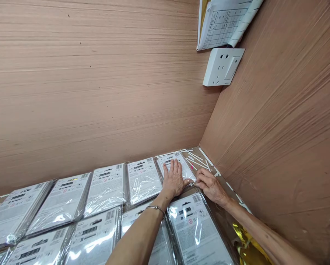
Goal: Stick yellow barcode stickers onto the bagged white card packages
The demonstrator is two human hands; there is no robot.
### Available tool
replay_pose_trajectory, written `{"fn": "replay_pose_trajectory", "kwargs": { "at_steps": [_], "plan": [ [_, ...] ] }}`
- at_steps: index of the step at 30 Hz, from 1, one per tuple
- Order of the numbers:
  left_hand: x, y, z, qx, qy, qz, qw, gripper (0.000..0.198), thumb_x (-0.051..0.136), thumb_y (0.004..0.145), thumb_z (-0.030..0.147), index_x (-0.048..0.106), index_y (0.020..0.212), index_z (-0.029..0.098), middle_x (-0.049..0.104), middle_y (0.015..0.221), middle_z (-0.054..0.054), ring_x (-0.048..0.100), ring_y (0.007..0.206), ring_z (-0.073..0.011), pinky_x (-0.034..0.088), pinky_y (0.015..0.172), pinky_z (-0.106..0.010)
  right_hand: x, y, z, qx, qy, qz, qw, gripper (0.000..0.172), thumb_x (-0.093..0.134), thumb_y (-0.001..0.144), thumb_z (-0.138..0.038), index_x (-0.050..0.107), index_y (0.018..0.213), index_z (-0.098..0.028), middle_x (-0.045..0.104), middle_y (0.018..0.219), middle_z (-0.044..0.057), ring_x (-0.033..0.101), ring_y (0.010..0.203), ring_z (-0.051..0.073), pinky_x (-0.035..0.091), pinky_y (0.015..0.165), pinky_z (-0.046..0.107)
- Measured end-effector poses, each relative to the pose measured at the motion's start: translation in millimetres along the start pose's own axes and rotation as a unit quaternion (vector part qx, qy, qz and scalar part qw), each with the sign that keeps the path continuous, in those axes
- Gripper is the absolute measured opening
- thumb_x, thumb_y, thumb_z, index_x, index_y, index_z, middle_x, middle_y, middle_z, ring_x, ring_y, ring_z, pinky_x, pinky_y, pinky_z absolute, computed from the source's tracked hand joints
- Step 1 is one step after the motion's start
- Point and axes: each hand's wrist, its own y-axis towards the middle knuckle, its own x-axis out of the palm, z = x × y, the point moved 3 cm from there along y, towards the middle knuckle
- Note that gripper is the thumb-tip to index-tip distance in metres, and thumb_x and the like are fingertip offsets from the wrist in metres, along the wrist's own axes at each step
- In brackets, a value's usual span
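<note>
Flat, clear-film-wrapped rectangular pack with a white-and-grey printed card: right-hand end of the upper row, lower centre-right of frame, face up. Left hand laid on it palm down, fingers spread toward its top edge, thumb out toward the lower right corner; nothing enclosed. Judgement: flat contact braces the pack against sliding. Right hand at that same corner, fingers curled, fingertips drawn together on what looks like the film edge; the exact fold is too small to tell. Judgement: one hand steadies, the other works the edge, hence the thumb beside the pinch.

Similar film-wrapped packs run in slanting rows across lower left and lower centre, printed side up, dark hanging slots toward the upper edge. Layered edges at left indicate stacks; the common orientation presumably keeps them even.

Surface: brown tabletop, narrow white strips scattered near the corner. Shiny gold foil-like material at lower right, partly behind the right forearm. Thin metal bracelet on the left wrist.

Room: pinkish-brown wood-grain walls meeting right of centre; white plastic socket plate at upper right, printed paper sheets above it.
</note>
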Motion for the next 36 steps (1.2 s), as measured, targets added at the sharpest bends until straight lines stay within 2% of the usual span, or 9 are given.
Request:
{"fn": "replay_pose_trajectory", "kwargs": {
  "at_steps": [5,11,16,19,22,24,26,31,36],
  "plan": [
    [-0.1,0,0,0.0,-0.008,-0.011,1.0,0.087,0.002,0.073,0.067,0.024,0.131,0.006,0.019,0.14,-0.015,0.007,0.13,-0.0297,0.009,0.102,-0.058,2,4,11,0.036,0.164,-0.01,0.986,0.015,0.053,0.072,-0.014,0.047,0.059,-0.016,0.051,0.072,0.001,0.048,0.07,0.013,0.036,0.065,0.027],
    [1.7,2,-1,-0.004,-0.017,-0.013,1.0,0.087,0.002,0.073,0.067,0.025,0.131,0.005,0.02,0.14,-0.016,0.008,0.129,-0.0299,0.008,0.102,-0.058,3,5,15,0.09,0.248,-0.02,0.964,0.016,0.055,0.07,-0.022,0.047,0.057,-0.016,0.049,0.064,-0.001,0.046,0.063,0.013,0.035,0.061,0.026],
    [4.5,2,-1,-0.005,-0.02,-0.006,1.0,0.087,0.004,0.073,0.067,0.026,0.131,0.006,0.02,0.139,-0.016,0.008,0.129,-0.0302,0.007,0.101,-0.059,-42,-9,41,0.16,0.205,0.093,0.961,0.02,0.059,0.068,-0.03,0.048,0.06,-0.016,0.053,0.072,0.001,0.049,0.072,0.014,0.037,0.067,0.026],
    [5.2,2,-1,-0.001,-0.009,0.002,1.0,0.082,0.005,0.076,0.063,0.027,0.13,0.006,0.021,0.139,-0.016,0.008,0.129,-0.0301,0.006,0.101,-0.059,-59,-14,51,0.19,0.18,0.095,0.96,0.023,0.055,0.073,-0.035,0.053,0.087,-0.017,0.055,0.073,0.002,0.05,0.07,0.015,0.039,0.065,0.027],
    [5.6,2,-1,0.004,0.005,0.005,1.0,0.076,0.007,0.08,0.059,0.026,0.13,0.005,0.021,0.139,-0.016,0.009,0.129,-0.0303,0.006,0.101,-0.059,-44,-7,37,0.139,0.154,0.032,0.978,0.036,0.052,0.076,-0.033,0.05,0.108,-0.018,0.055,0.092,0.005,0.051,0.074,0.014,0.041,0.067,0.027],
    [5.5,2,-1,0.007,0.012,0.007,1.0,0.075,0.008,0.08,0.057,0.026,0.13,0.005,0.02,0.139,-0.016,0.009,0.129,-0.0303,0.006,0.101,-0.059,-24,1,21,0.07,0.108,-0.02,0.991,0.026,0.053,0.077,-0.029,0.057,0.101,-0.019,0.053,0.098,0.005,0.05,0.081,0.015,0.041,0.072,0.028],
    [5.3,3,0,0.008,0.014,0.005,1.0,0.074,0.008,0.081,0.056,0.026,0.13,0.005,0.02,0.14,-0.016,0.008,0.129,-0.0303,0.007,0.101,-0.059,-7,6,9,0.007,0.041,-0.042,0.998,0.015,0.052,0.079,-0.026,0.061,0.089,-0.019,0.055,0.089,0.004,0.049,0.083,0.016,0.04,0.074,0.029],
    [4.8,3,0,0.002,0.005,-0.003,1.0,0.073,0.009,0.081,0.056,0.026,0.13,0.005,0.02,0.14,-0.016,0.008,0.129,-0.03,0.007,0.101,-0.059,2,4,5,-0.091,-0.133,-0.007,0.987,0.018,0.043,0.084,-0.019,0.055,0.07,-0.015,0.052,0.071,0.004,0.045,0.073,0.016,0.036,0.069,0.031],
    [5.3,2,0,0.001,0.004,-0.003,1.0,0.072,0.01,0.081,0.055,0.025,0.131,0.005,0.02,0.14,-0.016,0.008,0.129,-0.0297,0.006,0.101,-0.058,0,1,7,-0.07,-0.129,0.005,0.989,0.017,0.039,0.083,-0.013,0.045,0.067,-0.016,0.049,0.069,0.004,0.042,0.071,0.016,0.035,0.065,0.03]
  ]
}}
